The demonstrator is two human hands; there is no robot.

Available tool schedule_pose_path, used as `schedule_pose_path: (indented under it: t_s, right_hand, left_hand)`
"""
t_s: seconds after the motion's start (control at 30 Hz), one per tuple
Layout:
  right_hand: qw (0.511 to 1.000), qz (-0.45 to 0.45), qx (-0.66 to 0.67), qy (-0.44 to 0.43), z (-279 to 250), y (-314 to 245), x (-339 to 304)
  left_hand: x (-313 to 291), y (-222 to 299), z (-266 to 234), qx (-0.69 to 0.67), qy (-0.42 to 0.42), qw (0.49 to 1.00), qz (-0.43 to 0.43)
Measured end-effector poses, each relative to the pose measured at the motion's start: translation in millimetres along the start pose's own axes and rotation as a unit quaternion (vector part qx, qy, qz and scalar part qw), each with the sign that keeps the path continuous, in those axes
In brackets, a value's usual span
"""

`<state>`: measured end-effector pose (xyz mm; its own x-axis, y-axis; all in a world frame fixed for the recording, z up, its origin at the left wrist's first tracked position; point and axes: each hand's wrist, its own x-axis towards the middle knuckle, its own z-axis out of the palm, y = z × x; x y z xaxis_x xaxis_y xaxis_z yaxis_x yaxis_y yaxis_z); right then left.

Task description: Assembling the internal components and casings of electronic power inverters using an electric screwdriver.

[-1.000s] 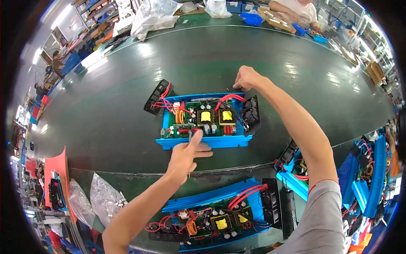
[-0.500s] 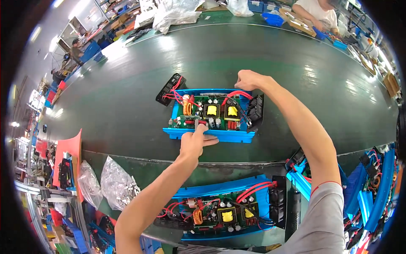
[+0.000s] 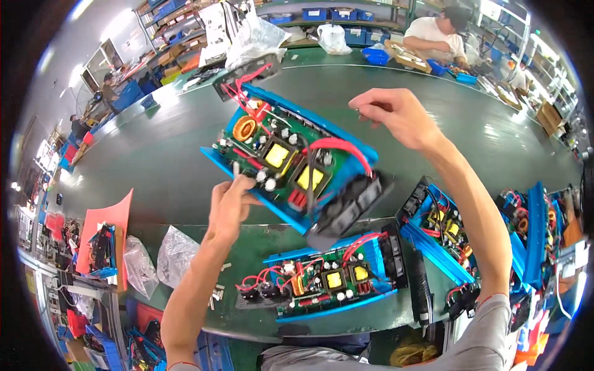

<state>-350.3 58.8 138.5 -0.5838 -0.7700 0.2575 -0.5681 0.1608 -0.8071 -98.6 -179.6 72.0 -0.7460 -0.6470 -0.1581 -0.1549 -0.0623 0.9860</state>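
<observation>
Gripping the blue-cased circuit unit (image 3: 292,166) with my left hand (image 3: 228,209), I have it just above the middle of my view, slanting from 11 o'clock to 4. My left fingers are closed on its near blue wall, at the unit's 8 o'clock, and a small pale upright piece (image 3: 236,168) shows at their tips. Two yellow-wrapped blocks (image 3: 276,154) sit mid-board, with a copper coil (image 3: 245,128) toward 10. A slotted black panel (image 3: 244,70) hangs by red wires off the 11 o'clock end; a black fan end (image 3: 348,207), blurred, is at 4.

Out at 2 o'clock from the unit, well apart from it, my right hand (image 3: 402,114) has thumb and forefinger curled close together. A dark speck shows at the tips; I cannot tell whether I am grasping it.

Farther out, a second blue unit (image 3: 334,281) lies between 5 and 6 o'clock, and a black cylindrical tool (image 3: 421,287) is just beside its fan end. A third unit (image 3: 442,230) is at 4. Clear plastic bags (image 3: 176,253) lie toward 8. Across the dark green work surface (image 3: 185,148), between 1 and 2, a co-worker (image 3: 436,44) in white sits.
</observation>
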Motion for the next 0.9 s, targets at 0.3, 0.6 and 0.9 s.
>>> schedule_pose_path:
  t_s: [0.3,0.6,0.9]
  right_hand:
    - [0.986,-0.088,0.142,0.020,84,-141,-178]
    - [0.980,-0.191,0.044,0.021,128,-144,-243]
    - [0.984,-0.175,0.016,0.028,119,-125,-254]
  left_hand:
    - [-149,-36,-99,-0.012,0.063,0.994,-0.085]
    - [-169,-90,-116,-0.030,-0.030,0.994,-0.104]
    - [-150,-150,-142,0.180,-0.041,0.969,0.163]
